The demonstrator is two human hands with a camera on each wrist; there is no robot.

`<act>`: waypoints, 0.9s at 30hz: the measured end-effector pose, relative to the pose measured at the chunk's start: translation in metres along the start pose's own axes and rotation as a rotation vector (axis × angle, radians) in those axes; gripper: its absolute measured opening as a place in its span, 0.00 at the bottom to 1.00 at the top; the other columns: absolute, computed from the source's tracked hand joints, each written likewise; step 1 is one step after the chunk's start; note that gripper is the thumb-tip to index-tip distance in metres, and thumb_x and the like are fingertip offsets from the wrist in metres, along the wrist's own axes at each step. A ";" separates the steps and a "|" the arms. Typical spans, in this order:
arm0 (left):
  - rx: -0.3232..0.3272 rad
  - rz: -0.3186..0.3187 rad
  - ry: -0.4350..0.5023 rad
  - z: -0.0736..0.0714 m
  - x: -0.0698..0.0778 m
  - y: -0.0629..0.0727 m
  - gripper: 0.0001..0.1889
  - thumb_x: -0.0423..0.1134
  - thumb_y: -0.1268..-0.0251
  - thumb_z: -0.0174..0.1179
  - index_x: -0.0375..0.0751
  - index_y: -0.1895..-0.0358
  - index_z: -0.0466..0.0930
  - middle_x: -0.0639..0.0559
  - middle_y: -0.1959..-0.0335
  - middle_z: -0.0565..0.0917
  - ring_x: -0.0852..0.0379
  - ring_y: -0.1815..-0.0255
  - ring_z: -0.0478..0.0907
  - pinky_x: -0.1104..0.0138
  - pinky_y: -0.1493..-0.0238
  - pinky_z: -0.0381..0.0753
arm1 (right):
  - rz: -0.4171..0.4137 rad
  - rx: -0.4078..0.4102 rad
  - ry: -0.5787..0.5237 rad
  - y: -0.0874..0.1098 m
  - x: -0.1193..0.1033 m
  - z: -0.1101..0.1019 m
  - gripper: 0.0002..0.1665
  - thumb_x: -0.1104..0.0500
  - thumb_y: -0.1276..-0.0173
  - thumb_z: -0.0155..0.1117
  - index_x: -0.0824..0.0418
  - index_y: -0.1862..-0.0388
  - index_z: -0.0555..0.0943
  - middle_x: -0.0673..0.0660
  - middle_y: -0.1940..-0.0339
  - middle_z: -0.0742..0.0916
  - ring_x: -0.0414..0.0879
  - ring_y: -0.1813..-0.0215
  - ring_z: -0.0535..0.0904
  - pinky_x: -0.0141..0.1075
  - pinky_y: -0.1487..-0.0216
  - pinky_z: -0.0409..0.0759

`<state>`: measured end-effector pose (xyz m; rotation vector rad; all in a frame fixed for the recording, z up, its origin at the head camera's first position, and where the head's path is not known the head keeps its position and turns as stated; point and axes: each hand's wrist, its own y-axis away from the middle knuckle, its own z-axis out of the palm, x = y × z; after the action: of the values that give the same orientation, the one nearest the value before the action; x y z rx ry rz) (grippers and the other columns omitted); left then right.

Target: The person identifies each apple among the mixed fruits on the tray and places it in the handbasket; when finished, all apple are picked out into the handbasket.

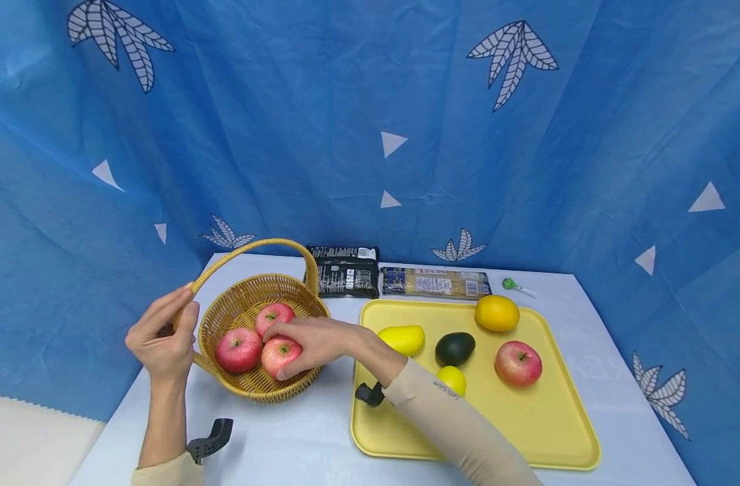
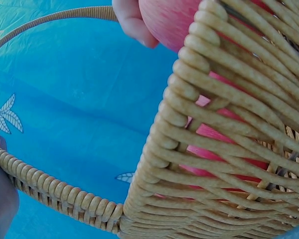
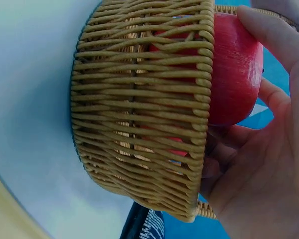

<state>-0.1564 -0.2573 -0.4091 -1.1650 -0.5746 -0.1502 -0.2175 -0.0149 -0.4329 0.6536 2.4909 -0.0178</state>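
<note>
A wicker basket [image 1: 224, 307] stands on the left side of the table, its arched handle rising above it. My left hand [image 1: 165, 335] grips the handle's left side. Over the basket's right side, my right hand [image 1: 318, 339] holds a red apple [image 1: 278, 356] between thumb and fingers. Two more apples lie inside, one at the left [image 1: 239, 349] and one farther back [image 1: 273, 315]. From the right wrist, the held apple [image 3: 236, 74] shows above the rim, thumb across it. In the left wrist view, basket weave covers much of the fruit.
A yellow tray [image 1: 546, 439] at right carries a mango-like fruit [image 1: 406, 339], a dark green avocado [image 1: 454, 348], a lemon [image 1: 452, 379] partly behind the right sleeve, an orange-yellow fruit [image 1: 497, 312] and an apple [image 1: 518, 364]. Behind lie a black package [image 1: 348, 273], a noodle pack [image 1: 436, 282] and a lollipop [image 1: 508, 284].
</note>
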 end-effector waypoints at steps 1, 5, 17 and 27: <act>-0.001 -0.001 -0.001 0.000 0.000 0.000 0.10 0.16 0.50 0.62 0.12 0.62 0.82 0.34 0.57 0.88 0.64 0.75 0.81 0.82 0.76 0.73 | 0.000 -0.003 0.002 -0.001 0.000 0.001 0.38 0.29 0.39 0.64 0.32 0.31 0.66 0.37 0.41 0.76 0.30 0.44 0.72 0.27 0.45 0.74; -0.002 -0.001 -0.003 0.000 0.000 -0.001 0.10 0.16 0.50 0.62 0.12 0.62 0.82 0.34 0.57 0.88 0.64 0.77 0.80 0.82 0.77 0.73 | -0.001 -0.005 0.007 -0.004 -0.001 0.004 0.36 0.30 0.39 0.65 0.31 0.33 0.67 0.34 0.42 0.77 0.28 0.45 0.72 0.27 0.44 0.73; 0.002 0.004 -0.003 0.000 0.001 -0.001 0.10 0.17 0.49 0.62 0.12 0.62 0.82 0.35 0.58 0.89 0.66 0.81 0.76 0.83 0.79 0.70 | 0.026 -0.025 0.045 -0.012 -0.001 0.012 0.37 0.29 0.39 0.64 0.31 0.33 0.67 0.33 0.43 0.77 0.28 0.46 0.73 0.28 0.44 0.72; 0.000 0.007 0.012 0.002 0.001 -0.002 0.10 0.16 0.50 0.62 0.12 0.62 0.82 0.34 0.58 0.89 0.66 0.81 0.76 0.83 0.79 0.70 | 0.042 -0.053 0.055 -0.019 -0.005 0.017 0.35 0.31 0.40 0.67 0.30 0.35 0.69 0.32 0.49 0.78 0.27 0.51 0.73 0.25 0.47 0.72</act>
<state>-0.1566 -0.2561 -0.4066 -1.1650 -0.5598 -0.1511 -0.2139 -0.0368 -0.4467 0.6924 2.5211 0.0823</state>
